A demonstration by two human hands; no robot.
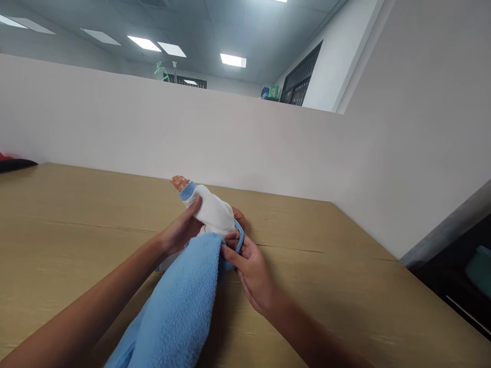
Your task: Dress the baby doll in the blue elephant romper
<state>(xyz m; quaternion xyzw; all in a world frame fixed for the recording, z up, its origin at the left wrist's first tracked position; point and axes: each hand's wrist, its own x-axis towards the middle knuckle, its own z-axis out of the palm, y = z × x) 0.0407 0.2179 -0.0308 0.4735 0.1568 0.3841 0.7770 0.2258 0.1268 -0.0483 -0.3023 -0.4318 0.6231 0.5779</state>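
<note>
A small doll (210, 208) in a white garment with blue trim lies on the wooden table (76, 214); one bare doll hand sticks up from a blue-cuffed sleeve. My left hand (180, 231) grips the doll's sleeved arm from the left. My right hand (247, 268) pinches the blue neckline edge of the garment at the doll's right side. A light blue fleece blanket (180, 306) runs from the doll toward me between my forearms and hides the doll's lower body.
A white partition wall (115, 128) rises along the table's far edge and a wall closes the right side. A dark red-and-black object (13, 162) lies at the far left. Dark furniture (460, 276) stands beyond the table's right edge.
</note>
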